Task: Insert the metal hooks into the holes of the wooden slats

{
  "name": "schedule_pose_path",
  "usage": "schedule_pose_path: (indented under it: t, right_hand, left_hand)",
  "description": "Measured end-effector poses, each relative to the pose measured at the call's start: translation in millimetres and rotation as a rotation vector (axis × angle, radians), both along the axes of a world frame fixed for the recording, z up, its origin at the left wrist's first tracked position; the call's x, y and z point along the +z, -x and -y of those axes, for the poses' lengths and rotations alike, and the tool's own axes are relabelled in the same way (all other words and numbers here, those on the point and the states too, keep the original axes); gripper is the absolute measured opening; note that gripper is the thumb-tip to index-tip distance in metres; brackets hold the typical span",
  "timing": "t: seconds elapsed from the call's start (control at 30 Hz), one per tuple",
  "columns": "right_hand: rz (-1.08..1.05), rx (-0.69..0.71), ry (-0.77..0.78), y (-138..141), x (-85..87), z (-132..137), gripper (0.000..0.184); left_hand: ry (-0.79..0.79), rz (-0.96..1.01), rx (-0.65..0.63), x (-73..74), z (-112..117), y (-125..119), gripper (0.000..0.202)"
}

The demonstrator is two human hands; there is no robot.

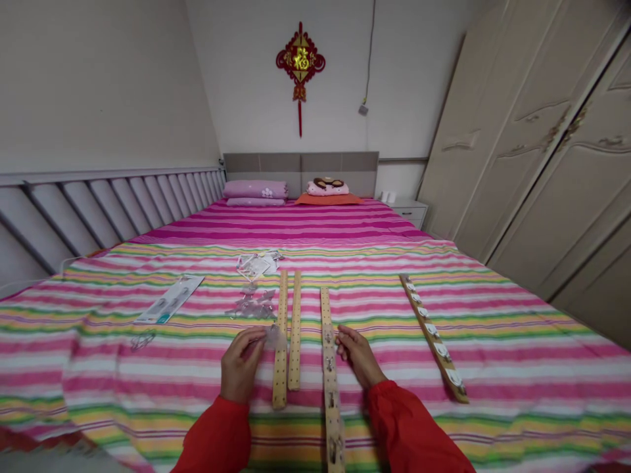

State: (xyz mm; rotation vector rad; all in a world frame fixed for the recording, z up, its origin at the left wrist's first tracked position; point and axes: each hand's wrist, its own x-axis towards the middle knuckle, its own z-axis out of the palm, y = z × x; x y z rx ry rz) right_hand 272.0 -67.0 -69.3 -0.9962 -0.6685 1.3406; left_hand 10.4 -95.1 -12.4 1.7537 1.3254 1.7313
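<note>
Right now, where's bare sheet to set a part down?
The striped sheet is bare right of the white-hook strip, and between that strip and the right hand. Crowded: around the left hand, which holds a clear piece by the paired wooden strips.

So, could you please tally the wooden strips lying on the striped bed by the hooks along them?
Strips without hooks: 2
Strip with clear-backed hooks: 1
Strip with white-backed hooks: 1
Total: 4 wooden strips
</note>
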Motion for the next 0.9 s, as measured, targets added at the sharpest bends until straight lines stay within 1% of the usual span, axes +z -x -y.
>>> schedule_pose_path:
  t: [0.1,0.2,0.27,0.37,0.43,0.47,0.5,0.57,0.67,0.73,0.8,0.9]
  right_hand:
    - [0.037,-0.045,-0.009,1,2.9,1,0.031]
    - [0.148,-0.085,-0.071,6,17.8,5,0.028]
    - [0.249,-0.022,-0.133,12,35.3,9,0.028]
    - [0.384,0.082,-0.254,27,63.9,15,0.031]
    - [0.416,0.165,-0.308,40,77.6,17,0.036]
    - [0.411,0.205,-0.326,46,81.9,17,0.038]
    - [0.388,0.243,-0.333,52,84.3,17,0.040]
    - [0.301,0.320,-0.297,65,85.2,17,0.043]
    - [0.110,0.388,-0.172,80,83.0,17,0.046]
    - [-0.017,0.409,-0.093,86,83.2,20,0.046]
    - [-0.117,0.412,-0.041,90,85.5,23,0.041]
    - [-0.159,0.398,-0.027,93,90.1,28,0.031]
  left_hand:
    - [0.074,0.178,0.013,-9.4,-7,1,0.016]
    - [0.182,0.338,-0.004,-13.8,-8,0,0.022]
    - [0.255,0.421,-0.028,-11.9,-7,-2,0.025]
    - [0.326,0.514,-0.090,-3.1,-5,-7,0.027]
    - [0.350,0.587,-0.150,4.3,-3,-11,0.028]
    - [0.361,0.633,-0.181,7.8,-2,-13,0.028]
    - [0.374,0.683,-0.212,10.9,-1,-14,0.028]
    - [0.403,0.773,-0.272,15.6,1,-17,0.028]
    - [0.455,0.851,-0.321,18.8,6,-18,0.029]
    - [0.484,0.884,-0.334,19.3,8,-18,0.029]
    - [0.501,0.921,-0.341,19.2,10,-18,0.030]
    - [0.531,0.964,-0.341,18.0,12,-15,0.032]
